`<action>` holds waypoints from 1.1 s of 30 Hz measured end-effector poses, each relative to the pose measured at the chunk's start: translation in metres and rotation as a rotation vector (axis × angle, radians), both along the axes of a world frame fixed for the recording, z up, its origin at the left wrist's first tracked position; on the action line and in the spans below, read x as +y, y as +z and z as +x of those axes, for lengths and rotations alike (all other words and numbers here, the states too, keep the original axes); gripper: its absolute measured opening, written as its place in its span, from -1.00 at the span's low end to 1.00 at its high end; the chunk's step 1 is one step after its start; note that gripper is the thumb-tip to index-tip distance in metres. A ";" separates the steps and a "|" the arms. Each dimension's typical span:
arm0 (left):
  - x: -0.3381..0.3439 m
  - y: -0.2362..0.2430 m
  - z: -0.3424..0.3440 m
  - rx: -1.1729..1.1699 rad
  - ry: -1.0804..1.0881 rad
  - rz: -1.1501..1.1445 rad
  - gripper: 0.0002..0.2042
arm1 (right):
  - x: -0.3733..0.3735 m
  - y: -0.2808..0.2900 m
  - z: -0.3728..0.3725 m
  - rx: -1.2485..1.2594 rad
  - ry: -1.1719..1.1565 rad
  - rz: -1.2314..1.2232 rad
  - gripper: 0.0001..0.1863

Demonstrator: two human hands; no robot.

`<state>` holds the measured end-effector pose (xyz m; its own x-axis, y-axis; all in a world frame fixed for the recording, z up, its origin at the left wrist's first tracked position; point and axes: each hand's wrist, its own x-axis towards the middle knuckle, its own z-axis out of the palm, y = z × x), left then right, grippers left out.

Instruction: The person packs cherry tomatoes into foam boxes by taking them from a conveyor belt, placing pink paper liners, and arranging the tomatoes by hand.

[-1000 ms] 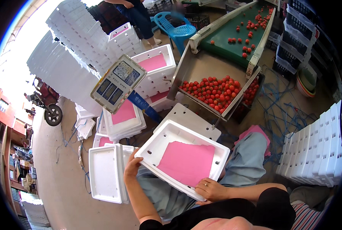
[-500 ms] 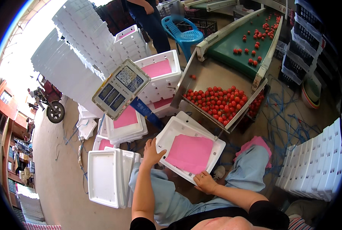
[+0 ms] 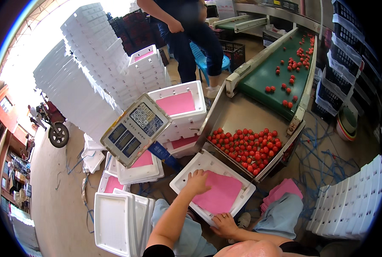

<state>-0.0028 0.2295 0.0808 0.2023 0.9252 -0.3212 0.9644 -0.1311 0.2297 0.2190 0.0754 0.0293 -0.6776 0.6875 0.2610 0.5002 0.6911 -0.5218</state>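
Note:
A white foam box [image 3: 183,175] lies tilted in front of my knees, just below the metal chute. On its floor is a pink sheet [image 3: 220,192]. My left hand [image 3: 196,183] reaches into the box with its fingers spread, resting at the left edge of the sheet. At the near rim my right hand [image 3: 224,225] has its fingers curled over the box edge. Red cherry tomatoes [image 3: 251,147] are heaped in the metal chute [image 3: 229,112] beyond the box.
A scale display [image 3: 136,129] stands left of the box. Foam boxes [image 3: 114,222] are stacked at the left and more foam boxes [image 3: 349,201] at the right. A green conveyor belt [image 3: 270,85] carries tomatoes. A co-worker [image 3: 186,43] stands by a blue chair [image 3: 198,55].
My left hand has moved from the box's left rim onto the pink sheet. My right hand stays at the near rim. The co-worker has stepped right, in front of the blue chair.

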 end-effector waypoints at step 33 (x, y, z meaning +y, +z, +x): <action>0.024 -0.009 -0.030 0.145 -0.023 -0.241 -0.29 | 0.083 -0.018 -0.017 -0.385 -0.298 -0.138 -0.45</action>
